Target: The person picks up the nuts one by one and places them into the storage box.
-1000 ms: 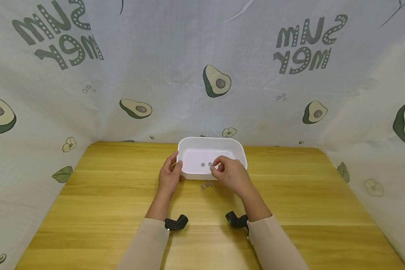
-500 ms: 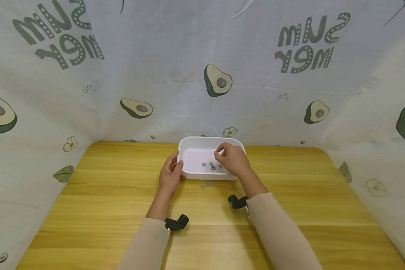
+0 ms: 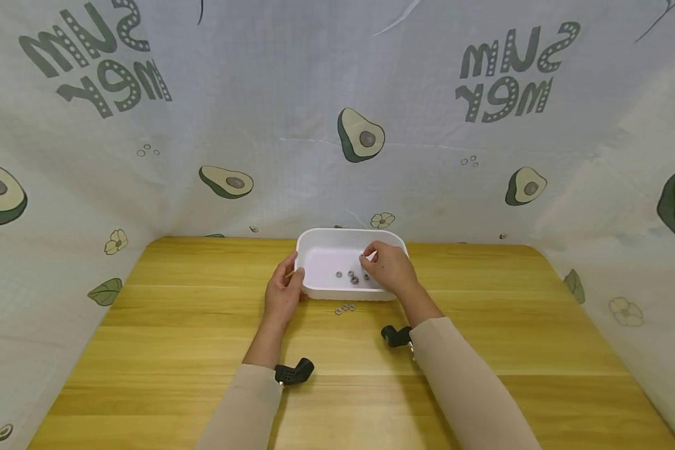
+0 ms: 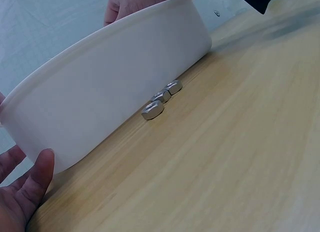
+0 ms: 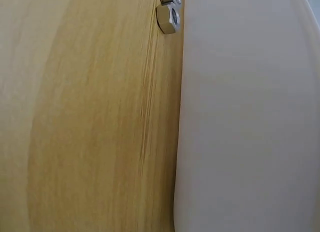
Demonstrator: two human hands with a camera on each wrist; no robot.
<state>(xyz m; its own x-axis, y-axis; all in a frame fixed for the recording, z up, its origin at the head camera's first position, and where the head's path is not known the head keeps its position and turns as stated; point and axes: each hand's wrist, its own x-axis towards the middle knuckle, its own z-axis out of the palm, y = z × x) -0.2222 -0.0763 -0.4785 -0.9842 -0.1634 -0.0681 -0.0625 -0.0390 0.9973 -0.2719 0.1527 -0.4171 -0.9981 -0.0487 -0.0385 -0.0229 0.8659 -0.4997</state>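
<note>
A white plastic bin (image 3: 329, 294) stands on the wooden table. My left hand (image 3: 283, 294) holds its left end, thumb (image 4: 42, 167) on the near corner and fingers along the side. Over the right half of the bin's inside is my right hand (image 3: 390, 269), thumb and index finger pinched together on what looks like a small metal nut, mostly hidden by the fingertips. Several hex nuts (image 3: 355, 280) lie scattered on the bin floor. Three more nuts (image 4: 152, 110) sit in a row on the table just outside the near wall; two nuts (image 5: 168, 19) show in the right wrist view.
The wooden table (image 3: 202, 350) reaches back to a hanging cloth (image 3: 292, 150) printed with avocados, close behind the bin. Black wrist cameras (image 3: 294, 372) are worn on both wrists.
My right hand has moved from the bin's near side up and further back over its inside, uncovering nuts on the floor. In the last half second it shifts only slightly. My left hand stays put.
</note>
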